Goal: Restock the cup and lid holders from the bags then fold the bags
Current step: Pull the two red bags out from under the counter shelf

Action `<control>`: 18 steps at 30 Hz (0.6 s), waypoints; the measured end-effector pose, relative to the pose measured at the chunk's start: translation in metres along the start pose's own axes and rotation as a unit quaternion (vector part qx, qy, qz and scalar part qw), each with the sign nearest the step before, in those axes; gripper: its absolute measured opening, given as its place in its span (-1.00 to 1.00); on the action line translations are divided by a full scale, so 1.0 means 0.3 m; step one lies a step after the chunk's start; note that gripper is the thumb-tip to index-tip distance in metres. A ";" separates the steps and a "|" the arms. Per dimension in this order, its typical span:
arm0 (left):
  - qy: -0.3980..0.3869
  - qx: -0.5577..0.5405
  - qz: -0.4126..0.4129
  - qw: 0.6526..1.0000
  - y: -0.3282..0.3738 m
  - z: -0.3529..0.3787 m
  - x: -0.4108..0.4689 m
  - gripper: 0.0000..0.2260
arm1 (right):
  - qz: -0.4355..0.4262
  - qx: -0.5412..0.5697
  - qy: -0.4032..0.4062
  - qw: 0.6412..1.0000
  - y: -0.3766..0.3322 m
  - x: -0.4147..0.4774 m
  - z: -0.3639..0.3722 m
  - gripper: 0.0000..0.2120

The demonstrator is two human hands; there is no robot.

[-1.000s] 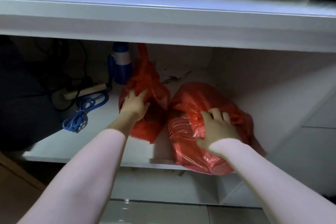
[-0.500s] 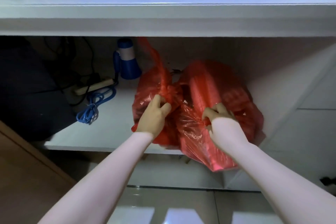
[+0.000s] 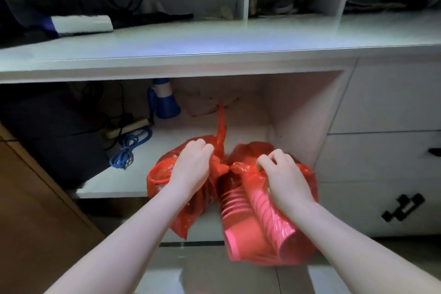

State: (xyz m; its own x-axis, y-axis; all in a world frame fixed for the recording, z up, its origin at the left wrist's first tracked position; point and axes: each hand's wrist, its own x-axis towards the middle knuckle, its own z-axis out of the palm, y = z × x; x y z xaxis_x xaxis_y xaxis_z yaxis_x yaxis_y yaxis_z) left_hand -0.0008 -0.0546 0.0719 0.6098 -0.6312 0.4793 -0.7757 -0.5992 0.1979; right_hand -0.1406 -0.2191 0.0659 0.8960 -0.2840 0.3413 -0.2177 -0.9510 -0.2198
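At the front edge of the low shelf [image 3: 112, 192], under the desk [image 3: 214, 50], two red bags hang partly past the lip. Left hand [image 3: 193, 167] is fisted tight on the gathered neck of the left bag [image 3: 164, 181]; a loose tail of red film sticks up behind the knuckles. Right hand [image 3: 281, 174] is likewise closed on the bunched top of the right bag [image 3: 262, 222]. The two necks nearly touch between the hands.

Right bag: ribbed stacks showing through the film, probably nested cups [image 3: 232, 200], lying side by side and slanting down toward the floor. Left bag's contents cannot be made out; it looks slacker and less full.

Handling, as a judgement: both loads are likely light. Film is thin, soft and slick, with no stiffness of its own, so the stacks inside will slide and swing once clear of the shelf. Cups crush easily if squeezed from the side. Best hold is where the hands are now, at the knotted or twisted necks, with a palm under the bottom of the cup bag if it sags. Thin film may stretch or tear at the neck if jerked.

Farther back toward the shelf's left rear corner: a blue megaphone [image 3: 164, 105], a power strip [image 3: 128, 127], a coiled blue cable [image 3: 131, 150], all well clear of the bags.
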 end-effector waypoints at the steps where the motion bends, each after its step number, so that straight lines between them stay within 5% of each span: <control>1: 0.018 0.000 0.025 1.000 0.022 -0.030 -0.020 -0.85 | 0.004 -0.001 -0.015 1.000 -0.001 -0.039 -0.015 -0.72; 13: -0.078 0.112 0.094 0.986 0.233 -0.347 -0.190 -0.93 | -0.044 -0.103 0.055 0.992 -0.093 -0.304 -0.389 -0.77; 18: 0.098 0.178 0.172 0.964 0.415 -0.574 -0.234 -0.92 | -0.038 -0.103 0.121 0.986 -0.118 -0.404 -0.634 -0.73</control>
State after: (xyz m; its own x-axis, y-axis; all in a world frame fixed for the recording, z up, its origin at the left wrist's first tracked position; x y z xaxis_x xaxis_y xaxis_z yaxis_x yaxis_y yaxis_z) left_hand -0.1680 -0.0002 0.2100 0.2560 -0.7385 0.6238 -0.8002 -0.5239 -0.2918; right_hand -0.3151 -0.1742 0.2062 0.7989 -0.2088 0.5640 -0.2510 -0.9680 -0.0028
